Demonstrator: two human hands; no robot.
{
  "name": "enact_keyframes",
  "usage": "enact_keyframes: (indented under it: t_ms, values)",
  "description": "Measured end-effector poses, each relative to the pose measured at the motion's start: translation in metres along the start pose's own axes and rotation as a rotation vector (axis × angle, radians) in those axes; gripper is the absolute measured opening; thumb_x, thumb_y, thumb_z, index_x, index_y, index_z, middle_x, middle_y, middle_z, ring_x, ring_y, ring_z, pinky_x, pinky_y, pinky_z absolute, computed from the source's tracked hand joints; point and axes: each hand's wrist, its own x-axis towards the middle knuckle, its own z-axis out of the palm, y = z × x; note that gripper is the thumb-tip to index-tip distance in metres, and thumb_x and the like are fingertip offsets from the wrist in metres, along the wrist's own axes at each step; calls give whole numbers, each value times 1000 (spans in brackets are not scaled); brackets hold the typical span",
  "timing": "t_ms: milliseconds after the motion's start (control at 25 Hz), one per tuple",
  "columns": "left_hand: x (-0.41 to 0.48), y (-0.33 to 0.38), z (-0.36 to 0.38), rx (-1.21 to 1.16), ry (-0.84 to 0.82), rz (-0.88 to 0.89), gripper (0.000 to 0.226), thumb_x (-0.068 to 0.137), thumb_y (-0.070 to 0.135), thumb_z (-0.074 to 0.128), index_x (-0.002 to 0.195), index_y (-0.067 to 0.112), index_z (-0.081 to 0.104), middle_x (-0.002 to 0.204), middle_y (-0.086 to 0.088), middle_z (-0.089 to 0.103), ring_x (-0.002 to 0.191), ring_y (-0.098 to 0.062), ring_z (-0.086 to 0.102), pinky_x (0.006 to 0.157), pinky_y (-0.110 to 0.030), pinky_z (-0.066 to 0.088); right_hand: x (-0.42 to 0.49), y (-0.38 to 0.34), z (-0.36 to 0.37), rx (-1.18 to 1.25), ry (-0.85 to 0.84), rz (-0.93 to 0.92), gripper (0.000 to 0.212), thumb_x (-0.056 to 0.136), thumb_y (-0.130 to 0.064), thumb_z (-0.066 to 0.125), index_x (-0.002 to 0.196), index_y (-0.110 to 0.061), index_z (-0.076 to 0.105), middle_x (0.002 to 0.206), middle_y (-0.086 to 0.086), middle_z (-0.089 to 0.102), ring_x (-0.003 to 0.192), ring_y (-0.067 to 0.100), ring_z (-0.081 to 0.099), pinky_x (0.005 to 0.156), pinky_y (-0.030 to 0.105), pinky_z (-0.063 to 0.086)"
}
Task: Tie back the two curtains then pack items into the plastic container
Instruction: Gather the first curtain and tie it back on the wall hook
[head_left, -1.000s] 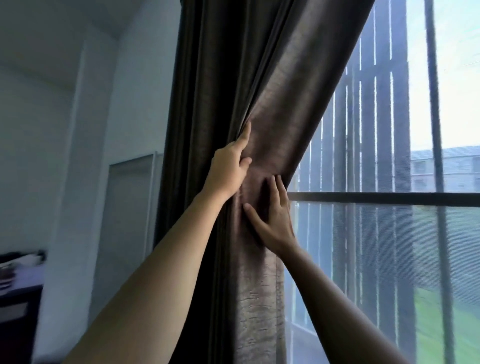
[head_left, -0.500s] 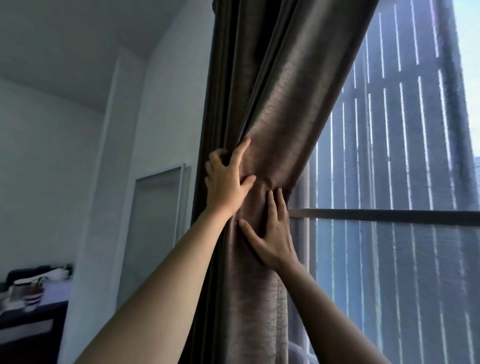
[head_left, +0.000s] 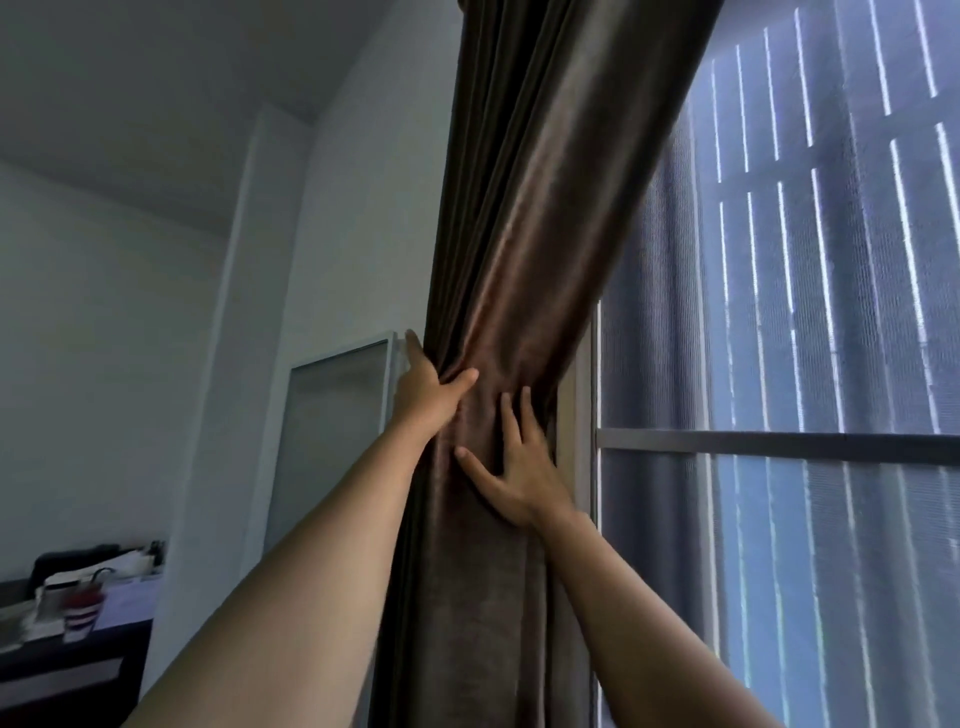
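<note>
Step in hand: tying back a curtain. Packing not begun, and no plastic container in view.

The brown curtain (head_left: 519, 234) is gathered into a bundle at the left edge of the window (head_left: 779, 322), tightest just above the window's cross bar (head_left: 779, 447).

On the side away from the window, the left hand (head_left: 428, 395) grips the bundle, thumb curled over the front folds. On the window side, the right hand (head_left: 522, 470) lies flat, fingers (head_left: 511, 415) straight and pressing.

No tie or hook seen; one may be hidden behind the cloth.

Next, as I judge it: hold the bundle with one hand and bring a tie round with the other.
</note>
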Motion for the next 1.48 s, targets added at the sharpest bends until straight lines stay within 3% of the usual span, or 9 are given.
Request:
enact_keyframes:
  t_ms: [80, 160, 360, 600, 760, 1000, 1080, 1240, 1480]
  values:
    - [3, -10, -5, 70, 21, 1, 64, 84, 27, 67, 138, 10, 37, 133, -11, 55, 119, -28, 54, 89, -28, 44, 8, 1, 3, -65, -3, -6, 77, 93, -54, 38, 150, -16, 3, 159, 6, -9, 146, 20, 2, 115, 27, 6]
    - [0, -15, -10, 65, 16, 15, 46, 83, 28, 68, 123, 8, 53, 113, -7, 65, 103, -23, 62, 77, -24, 43, 9, -5, 6, -139, 224, -59, 65, 96, -47, 26, 149, -12, 14, 158, 11, 5, 146, 25, 9, 116, 34, 11]
    - [-14, -27, -13, -71, -74, 16, 39, 79, 38, 71, 110, 17, 63, 99, -1, 70, 91, -19, 67, 81, -32, 54, 34, -29, -12, -231, 423, -81, 62, 94, -44, 17, 149, -17, 13, 159, 8, -2, 146, 25, -3, 114, 37, -1]
    - [-32, -46, -16, -20, -85, 0, 29, 83, 36, 66, 102, 14, 64, 82, 5, 66, 73, -10, 64, 60, -18, 49, 74, -31, -27, -271, 328, -63, 58, 100, -39, 26, 149, -26, -1, 158, 3, -12, 145, 22, -11, 116, 41, -4]
    - [-32, -56, -20, 84, -23, 7, 29, 88, 32, 62, 96, 4, 66, 81, -4, 65, 72, -17, 62, 48, -11, 39, 101, -26, -28, -359, 54, -17, 61, 99, -44, 23, 148, -26, -9, 157, 3, -19, 145, 22, -14, 117, 44, -1]
    - [-44, -56, -19, 110, 5, 8, 35, 88, 36, 61, 105, 5, 62, 94, -12, 68, 92, -28, 65, 54, -17, 37, 87, -39, -32, -417, 24, 7, 65, 98, -47, 22, 148, -21, -11, 157, 6, -19, 145, 25, -13, 118, 43, 2]
    - [-56, -49, -18, 76, 11, 30, 50, 87, 39, 60, 126, 8, 50, 114, -10, 65, 106, -26, 62, 72, -17, 44, 71, -46, -36, -386, 71, -17, 66, 98, -46, 25, 149, -20, -7, 158, 8, -15, 145, 27, -11, 118, 42, 4]
    - [-69, -19, -14, -15, 75, 133, 76, 89, 43, 55, 147, 8, 20, 146, -11, 40, 132, -24, 43, 105, -30, 37, 45, -62, -61, -393, 84, -33, 67, 97, -47, 29, 150, -19, -3, 158, 10, -10, 146, 27, -7, 117, 40, 7]
    - [-99, 65, -7, 81, 150, 230, 77, 94, 39, 48, 149, 5, 5, 157, -13, 14, 144, -25, 18, 115, -31, 17, -33, -73, -147, -396, 154, -35, 62, 98, -35, 37, 150, -21, 7, 159, 10, 0, 146, 27, -2, 120, 40, 7]
